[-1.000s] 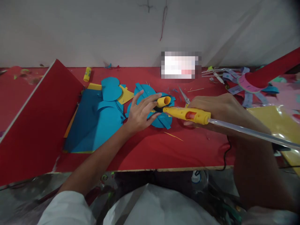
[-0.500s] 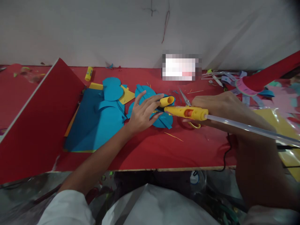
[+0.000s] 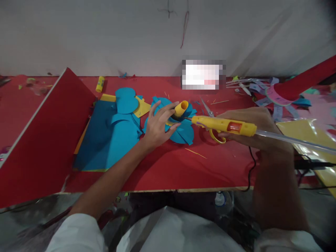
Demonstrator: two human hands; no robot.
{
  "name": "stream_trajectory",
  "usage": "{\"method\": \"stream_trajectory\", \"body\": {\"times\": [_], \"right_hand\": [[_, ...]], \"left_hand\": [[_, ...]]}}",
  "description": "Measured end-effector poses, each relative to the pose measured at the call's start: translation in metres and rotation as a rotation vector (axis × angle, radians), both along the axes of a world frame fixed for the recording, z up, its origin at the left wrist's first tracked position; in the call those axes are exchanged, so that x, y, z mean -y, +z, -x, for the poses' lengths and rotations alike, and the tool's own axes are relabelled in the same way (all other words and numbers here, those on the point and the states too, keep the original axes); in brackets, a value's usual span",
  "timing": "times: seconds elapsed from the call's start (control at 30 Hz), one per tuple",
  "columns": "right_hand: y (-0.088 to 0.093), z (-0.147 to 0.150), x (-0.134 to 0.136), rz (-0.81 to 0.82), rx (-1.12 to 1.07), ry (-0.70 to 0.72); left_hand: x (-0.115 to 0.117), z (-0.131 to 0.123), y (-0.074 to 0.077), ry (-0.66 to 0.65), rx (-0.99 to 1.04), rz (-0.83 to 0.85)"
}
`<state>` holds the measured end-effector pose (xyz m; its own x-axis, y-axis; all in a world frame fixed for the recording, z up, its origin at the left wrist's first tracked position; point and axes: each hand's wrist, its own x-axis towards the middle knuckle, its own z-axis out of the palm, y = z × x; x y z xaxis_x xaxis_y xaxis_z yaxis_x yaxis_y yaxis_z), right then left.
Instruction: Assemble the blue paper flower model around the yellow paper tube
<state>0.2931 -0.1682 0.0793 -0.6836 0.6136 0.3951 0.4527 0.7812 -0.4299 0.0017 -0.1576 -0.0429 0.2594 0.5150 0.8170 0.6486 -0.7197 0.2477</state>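
Note:
My left hand (image 3: 158,124) rests on a blue folded paper flower (image 3: 181,131) on the red table (image 3: 162,164), its fingertips touching a small yellow paper tube (image 3: 181,108) that stands tilted at the flower's centre. My right hand (image 3: 249,127) grips a yellow hot glue gun (image 3: 223,125) with a clear glue stick (image 3: 294,141) trailing from its back. The gun's nozzle points left at the base of the tube, close to it or touching.
Blue and yellow paper sheets (image 3: 110,134) lie left of the flower. A large red board (image 3: 39,140) leans at the left. Scissors (image 3: 210,115) lie behind the gun. A yellow glue stick tube (image 3: 100,84) sits near the wall. Paper crafts (image 3: 278,98) crowd the right side.
The glue gun has drawn back to the right and its nozzle dropped to the tube's base. The yellow tube has tipped more upright under my left fingers.

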Motion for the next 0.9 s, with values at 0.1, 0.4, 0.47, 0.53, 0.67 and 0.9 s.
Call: {"method": "stream_trajectory", "body": {"times": [0.1,0.4,0.47,0.53,0.67,0.9], "right_hand": [[-0.021,-0.010,0.008,0.014,-0.049,-0.098],[-0.094,-0.035,0.014,0.098,0.102,-0.346],[-0.108,-0.035,0.009,0.110,0.228,-0.385],[-0.117,-0.033,0.004,0.098,0.312,-0.393],[-0.103,-0.031,-0.009,0.041,0.337,-0.328],[0.007,-0.001,-0.052,-0.012,0.243,-0.252]], "left_hand": [[-0.003,0.002,-0.004,0.029,0.024,0.055],[-0.012,0.007,-0.011,0.011,0.059,0.059],[-0.014,0.010,-0.010,-0.004,0.069,0.062],[-0.016,0.014,-0.008,-0.001,0.085,0.071],[-0.024,0.021,0.008,-0.037,0.110,0.044],[-0.050,0.016,0.083,0.019,0.381,0.001]]}}
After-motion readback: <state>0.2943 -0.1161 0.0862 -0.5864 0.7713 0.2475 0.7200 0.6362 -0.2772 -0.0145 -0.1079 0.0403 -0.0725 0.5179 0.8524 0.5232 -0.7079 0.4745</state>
